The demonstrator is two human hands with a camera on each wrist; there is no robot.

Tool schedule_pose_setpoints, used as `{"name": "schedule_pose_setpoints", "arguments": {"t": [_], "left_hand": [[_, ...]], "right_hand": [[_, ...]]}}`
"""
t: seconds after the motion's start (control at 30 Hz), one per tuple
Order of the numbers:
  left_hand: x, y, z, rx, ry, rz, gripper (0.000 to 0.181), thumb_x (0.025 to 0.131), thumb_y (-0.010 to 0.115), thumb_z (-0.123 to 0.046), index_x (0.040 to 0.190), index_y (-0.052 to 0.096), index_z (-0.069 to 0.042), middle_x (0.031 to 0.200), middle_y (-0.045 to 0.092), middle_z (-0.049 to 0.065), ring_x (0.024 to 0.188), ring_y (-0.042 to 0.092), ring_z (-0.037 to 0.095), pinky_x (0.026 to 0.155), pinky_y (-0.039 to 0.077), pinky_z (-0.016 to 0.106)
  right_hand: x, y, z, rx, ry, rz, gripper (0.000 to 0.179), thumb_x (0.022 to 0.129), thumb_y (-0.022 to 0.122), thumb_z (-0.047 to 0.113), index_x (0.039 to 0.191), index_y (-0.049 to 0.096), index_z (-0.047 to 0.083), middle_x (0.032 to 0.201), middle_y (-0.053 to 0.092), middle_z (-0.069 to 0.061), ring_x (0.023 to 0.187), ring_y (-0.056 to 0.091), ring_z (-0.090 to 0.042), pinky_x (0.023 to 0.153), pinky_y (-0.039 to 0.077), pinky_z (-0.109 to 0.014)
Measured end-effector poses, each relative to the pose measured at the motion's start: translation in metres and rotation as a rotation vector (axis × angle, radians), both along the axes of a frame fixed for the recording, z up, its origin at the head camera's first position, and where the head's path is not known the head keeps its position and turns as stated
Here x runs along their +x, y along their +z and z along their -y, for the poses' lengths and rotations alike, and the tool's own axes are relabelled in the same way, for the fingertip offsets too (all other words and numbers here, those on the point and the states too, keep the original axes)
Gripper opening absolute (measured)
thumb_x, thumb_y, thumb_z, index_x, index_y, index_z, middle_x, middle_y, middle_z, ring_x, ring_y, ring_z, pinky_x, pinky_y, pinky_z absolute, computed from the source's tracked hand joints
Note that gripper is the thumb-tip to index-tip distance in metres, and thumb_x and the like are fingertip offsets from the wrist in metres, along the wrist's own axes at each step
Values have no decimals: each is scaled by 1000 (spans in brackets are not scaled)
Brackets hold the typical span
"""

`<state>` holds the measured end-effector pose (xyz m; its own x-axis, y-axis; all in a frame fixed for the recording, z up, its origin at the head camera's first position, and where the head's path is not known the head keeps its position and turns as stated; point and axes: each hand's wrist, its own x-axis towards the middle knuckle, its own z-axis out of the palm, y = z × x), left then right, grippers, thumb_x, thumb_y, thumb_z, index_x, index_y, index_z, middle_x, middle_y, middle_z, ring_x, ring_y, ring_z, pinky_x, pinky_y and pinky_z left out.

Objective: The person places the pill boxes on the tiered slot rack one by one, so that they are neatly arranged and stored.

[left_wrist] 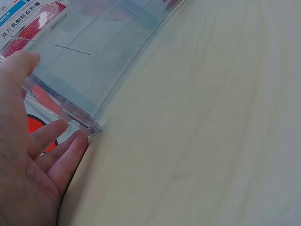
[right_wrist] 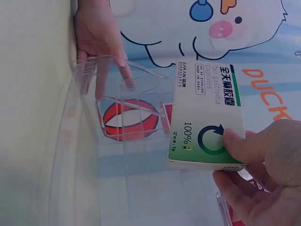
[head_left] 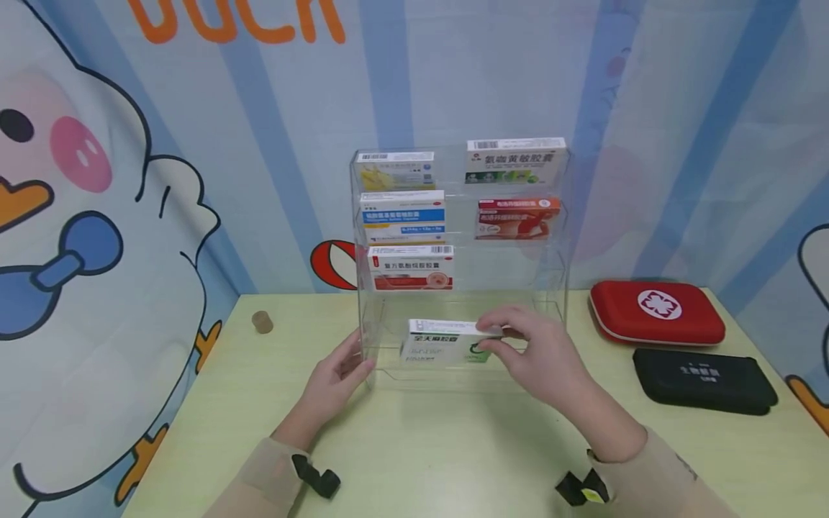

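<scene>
A white and green medicine box (head_left: 447, 342) is pinched at its right end by my right hand (head_left: 540, 352), thumb on its front face. The right wrist view shows the box (right_wrist: 207, 113) tilted, its capsule label and green arrow ring visible. It is at the lowest tier of a clear acrylic display rack (head_left: 463, 378). My left hand (head_left: 333, 385) holds the rack's lower left side; in the left wrist view its thumb (left_wrist: 28, 61) lies at one side of the clear edge and the fingers at the other.
Higher tiers hold several medicine boxes, among them a red-striped one (head_left: 411, 268), a blue-striped one (head_left: 403, 216) and a red one (head_left: 518, 219). Right of the rack lie a red zip case (head_left: 622, 313) and a black pouch (head_left: 702, 380). A small cork (head_left: 262, 321) stands at left.
</scene>
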<state>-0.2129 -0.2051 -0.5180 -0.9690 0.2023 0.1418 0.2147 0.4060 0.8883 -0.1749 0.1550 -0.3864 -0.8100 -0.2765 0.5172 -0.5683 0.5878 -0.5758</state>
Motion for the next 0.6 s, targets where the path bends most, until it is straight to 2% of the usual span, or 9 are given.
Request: {"name": "schedule_pose_setpoints", "arguments": {"t": [0.07,0.13,0.3,0.37,0.5,0.53,0.6], "left_hand": [[0,0,0,2,-5,-5,70,110,69,-32,173,38,-34,165,59,13,146,64,40,121,54,56],[0,-1,0,5,-8,-9,70,111,69,-32,173,38,-33,164,59,14,145,64,41,121,54,57],[-1,-1,1,11,-12,-13,69,111,69,-30,173,38,-32,163,60,16,144,65,42,121,54,57],[-1,-1,1,14,-12,-12,69,111,69,-30,172,39,-32,162,61,17,144,65,41,121,54,56],[-1,-1,1,8,-3,-2,70,110,70,-32,172,38,-34,162,61,17,145,65,41,121,54,56],[-1,-1,1,8,-1,1,70,110,70,-32,172,38,-35,162,61,17,145,65,41,121,53,56],[0,-1,1,8,1,13,70,110,70,-33,172,38,-35,162,61,16,145,64,41,122,53,56]], "right_hand": [[-3,7,-5,-16,-21,-46,30,85,92,-2,111,81,11,114,82,-6,102,80,-24,90,71,-46],[-7,13,-10,-32,-46,-85,32,84,92,-3,111,81,10,114,83,-7,103,80,-24,91,70,-40],[-13,29,-21,-116,-97,-169,33,83,91,-6,112,83,6,117,82,-9,110,79,-24,97,57,-9],[-15,34,-25,-158,-115,-191,32,84,90,-7,113,83,5,119,81,-11,114,77,-14,100,51,-3],[-21,41,-34,-228,-155,-231,30,88,87,-8,116,82,1,122,79,-14,119,66,11,106,50,-4],[-22,41,-36,-236,-171,-243,30,89,86,-8,117,82,1,122,79,-15,120,63,15,107,49,-4],[-25,42,-40,-251,-199,-267,30,90,84,-9,118,81,0,123,78,-17,120,63,14,108,49,-4]]}}
